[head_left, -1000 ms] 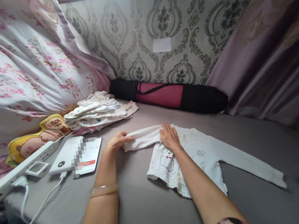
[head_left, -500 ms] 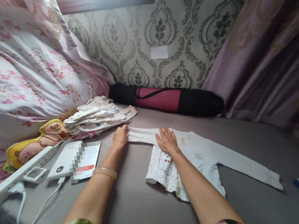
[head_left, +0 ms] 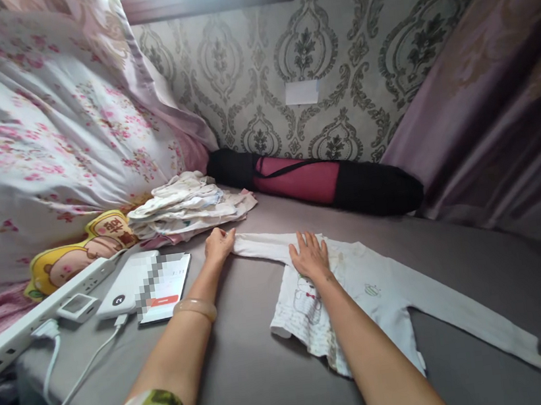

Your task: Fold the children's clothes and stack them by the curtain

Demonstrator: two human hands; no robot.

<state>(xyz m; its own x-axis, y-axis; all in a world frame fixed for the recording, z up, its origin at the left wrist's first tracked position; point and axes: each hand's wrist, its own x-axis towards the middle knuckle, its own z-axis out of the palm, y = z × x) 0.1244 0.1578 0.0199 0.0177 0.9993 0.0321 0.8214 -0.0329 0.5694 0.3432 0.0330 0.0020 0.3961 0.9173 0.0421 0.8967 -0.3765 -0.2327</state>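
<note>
A small white long-sleeved shirt (head_left: 387, 293) lies spread on the grey sheet, with a bear print and a small green print on its front. My left hand (head_left: 219, 244) pinches the cuff of its left-lying sleeve, which runs fairly straight towards the body. Flat on the shirt near that shoulder rests my right hand (head_left: 310, 255), fingers outstretched; hand and forearm cover part of the print. The other sleeve stretches out to the lower right.
Behind my left hand is a pile of folded clothes (head_left: 185, 203). A black and maroon long bag (head_left: 297, 179) lies along the wall. At left are a power strip (head_left: 31, 320), a white power bank (head_left: 129, 284), a phone-like screen (head_left: 179, 284), cables and a yellow cushion (head_left: 78, 257).
The view has shifted slightly, so most things appear further right. Both hands keep their places on the shirt, the left on the cuff and the right flat near the shoulder.
</note>
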